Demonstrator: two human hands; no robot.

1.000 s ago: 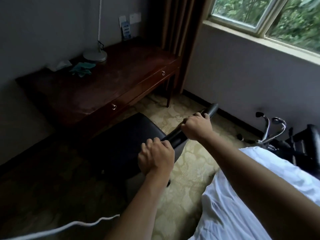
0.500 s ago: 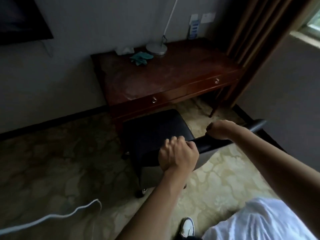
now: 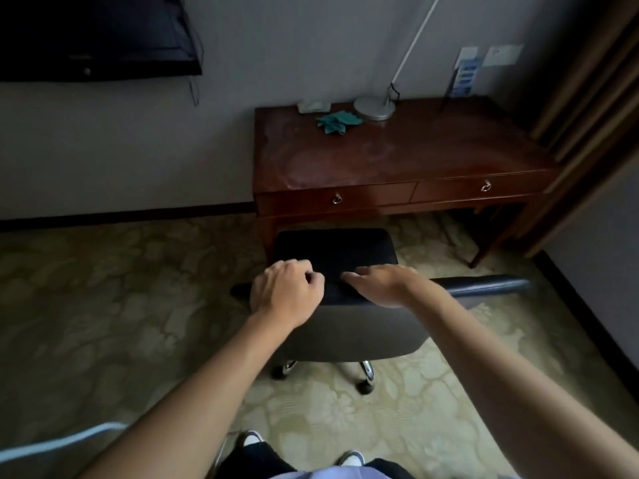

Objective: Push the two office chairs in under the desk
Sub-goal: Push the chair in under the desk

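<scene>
While both hands sit on the top edge of the backrest, the first office chair (image 3: pixel 340 292) stands squarely in front of the wooden desk (image 3: pixel 397 157), its seat front just short of the left drawer and not yet under.

Head view: left hand (image 3: pixel 285 293) is curled in a loose fist over the backrest top, fingers bent toward the palm. Right hand (image 3: pixel 383 285) lies flatter, fingers pressed together and draped over the same edge; whether they wrap underneath is hard to tell in this dim light.

Step in hand, by my reading: pushing chair one in. Next move calls for a straight forward shove, keeping the seat between the desk legs.

Chair: black padded seat, dark curved back, chrome base on castors over patterned carpet (image 3: pixel 103 288). Should roll easily. The second chair is not in view.
</scene>
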